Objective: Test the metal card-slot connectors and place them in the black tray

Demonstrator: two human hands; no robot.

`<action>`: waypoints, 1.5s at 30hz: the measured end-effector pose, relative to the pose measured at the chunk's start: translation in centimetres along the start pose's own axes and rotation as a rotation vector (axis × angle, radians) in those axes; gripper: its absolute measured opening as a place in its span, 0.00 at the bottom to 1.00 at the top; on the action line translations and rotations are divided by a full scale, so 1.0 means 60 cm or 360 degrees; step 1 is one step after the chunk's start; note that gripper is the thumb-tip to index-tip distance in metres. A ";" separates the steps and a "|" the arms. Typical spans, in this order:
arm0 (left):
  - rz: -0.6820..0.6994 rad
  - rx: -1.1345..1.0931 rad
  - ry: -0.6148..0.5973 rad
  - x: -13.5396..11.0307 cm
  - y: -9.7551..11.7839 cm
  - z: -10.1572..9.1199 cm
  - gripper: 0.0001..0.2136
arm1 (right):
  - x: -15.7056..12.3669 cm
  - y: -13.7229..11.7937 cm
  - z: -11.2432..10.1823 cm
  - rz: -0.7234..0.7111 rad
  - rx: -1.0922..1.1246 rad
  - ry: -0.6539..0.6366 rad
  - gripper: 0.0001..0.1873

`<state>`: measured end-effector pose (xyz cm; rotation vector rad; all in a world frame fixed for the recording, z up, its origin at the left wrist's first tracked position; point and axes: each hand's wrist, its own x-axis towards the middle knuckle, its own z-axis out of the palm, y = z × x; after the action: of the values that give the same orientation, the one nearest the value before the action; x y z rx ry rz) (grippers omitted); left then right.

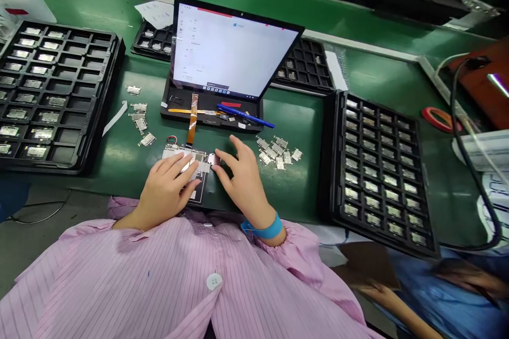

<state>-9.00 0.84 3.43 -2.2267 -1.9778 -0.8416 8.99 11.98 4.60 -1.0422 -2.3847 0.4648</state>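
Observation:
My left hand (pixel 165 190) lies on a flat circuit board (pixel 185 154) with a silver-coloured strip across it, its fingers pressing on the board. My right hand (pixel 242 180) is beside it, with its fingertips at a small metal plate (pixel 213 159) on the board's right edge. I cannot tell whether that hand grips the plate. An orange flex cable (pixel 193 119) runs from the board up to a black-framed tablet (pixel 234 47). Loose metal-shielded modules (pixel 276 151) lie just beyond my right hand, and more (pixel 139 116) lie to the left.
Black compartment trays holding modules stand at left (pixel 51 90), right (pixel 377 169) and behind the tablet. A blue pen (pixel 244 115) lies on the tablet's base. A red tape roll (pixel 439 119) and a black cable (pixel 469 143) are at right. A co-worker's arm (pixel 397 310) shows at lower right.

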 end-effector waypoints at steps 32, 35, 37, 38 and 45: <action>-0.0255 -0.0591 -0.0735 0.187 0.088 -0.018 0.07 | -0.060 0.038 -0.034 0.0568 0.1268 0.0229 0.06; -0.0245 -0.0694 -0.0874 0.181 0.095 -0.010 0.07 | -0.065 0.034 -0.040 0.0568 0.1237 0.0097 0.09; -0.0251 -0.0736 -0.0924 0.178 0.093 -0.011 0.07 | -0.069 0.034 -0.045 0.0605 0.1258 0.0016 0.09; -0.0250 -0.0743 -0.0935 0.177 0.091 -0.012 0.07 | -0.070 0.035 -0.048 0.0635 0.1283 -0.0022 0.10; -0.0220 -0.0721 -0.0919 0.175 0.095 -0.007 0.06 | -0.071 0.040 -0.065 0.0925 0.1506 -0.0279 0.15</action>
<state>-3.49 9.14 9.98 -2.8787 -2.3962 -0.7853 15.10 10.78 5.35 -1.1901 -1.5672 1.7223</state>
